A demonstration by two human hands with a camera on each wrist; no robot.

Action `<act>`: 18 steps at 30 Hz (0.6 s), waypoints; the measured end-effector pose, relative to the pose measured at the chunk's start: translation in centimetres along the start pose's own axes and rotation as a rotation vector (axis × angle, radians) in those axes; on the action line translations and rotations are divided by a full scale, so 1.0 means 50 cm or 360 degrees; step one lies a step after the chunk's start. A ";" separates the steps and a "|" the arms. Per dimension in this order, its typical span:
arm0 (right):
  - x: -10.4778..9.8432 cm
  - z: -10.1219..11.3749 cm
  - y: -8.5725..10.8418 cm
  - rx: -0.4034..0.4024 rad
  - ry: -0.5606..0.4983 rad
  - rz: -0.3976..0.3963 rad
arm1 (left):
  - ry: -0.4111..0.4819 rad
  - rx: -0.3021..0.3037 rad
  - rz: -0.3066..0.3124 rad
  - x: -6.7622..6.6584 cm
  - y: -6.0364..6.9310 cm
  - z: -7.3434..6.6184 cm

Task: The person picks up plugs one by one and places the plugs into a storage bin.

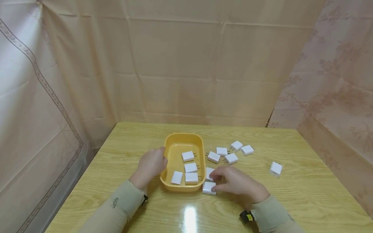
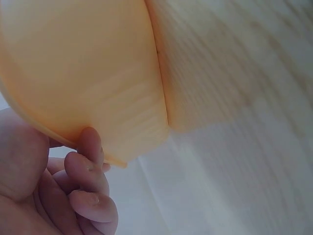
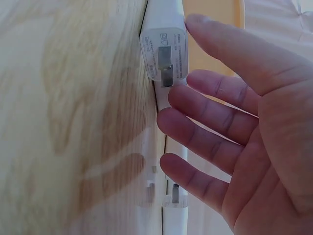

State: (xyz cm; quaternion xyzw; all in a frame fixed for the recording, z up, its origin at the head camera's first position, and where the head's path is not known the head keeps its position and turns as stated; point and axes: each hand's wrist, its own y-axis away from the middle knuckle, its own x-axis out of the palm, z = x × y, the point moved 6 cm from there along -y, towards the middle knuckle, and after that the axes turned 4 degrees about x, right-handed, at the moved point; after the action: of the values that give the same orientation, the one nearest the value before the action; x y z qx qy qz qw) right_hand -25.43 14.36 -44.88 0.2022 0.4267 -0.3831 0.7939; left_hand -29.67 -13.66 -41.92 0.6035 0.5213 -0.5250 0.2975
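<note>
White two-pin power adapter is lying right at the thumb of my right hand, and a second adapter is lying just beyond it, by that hand's fingertips. Through the right wrist view I'm seeing this hand with its thumb and fingers spread; the near adapter is turning its metal prongs toward the wrist, and I cannot tell whether the thumb tip is actually touching its edge.

My left hand is pinching the rim of a yellow plastic tray, fingers curling at the edge. The tray is sitting between my two hands, and four adapters are resting in it: three lining up on the side toward my right hand, one lying nearer my left.

Beyond my right hand, five loose adapters are lying in a scattered group, while a single adapter is lying well apart, off to that hand's right. Under both hands the wood-grain desk is carrying it all, and beige cloth is hanging beyond them.
</note>
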 end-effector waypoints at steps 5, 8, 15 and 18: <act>0.002 0.009 -0.003 0.0011 0.0020 0.0009 | -0.0006 0.0027 -0.0043 -0.002 -0.001 -0.003; 0.004 0.013 -0.005 -0.0004 0.0024 0.0022 | -0.0005 0.0034 -0.0062 -0.003 -0.001 -0.003; 0.008 0.009 -0.005 -0.0016 0.0002 0.0046 | 0.0022 0.0033 -0.0077 0.000 0.000 -0.001; 0.010 0.005 -0.003 -0.0019 -0.0022 0.0070 | 0.0031 0.0035 -0.0078 0.003 0.000 0.000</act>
State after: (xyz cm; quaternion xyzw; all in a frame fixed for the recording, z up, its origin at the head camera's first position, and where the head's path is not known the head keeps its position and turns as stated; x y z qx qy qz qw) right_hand -25.24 13.88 -45.13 0.2042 0.4187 -0.3645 0.8063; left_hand -29.68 -13.60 -42.04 0.5989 0.5330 -0.5318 0.2729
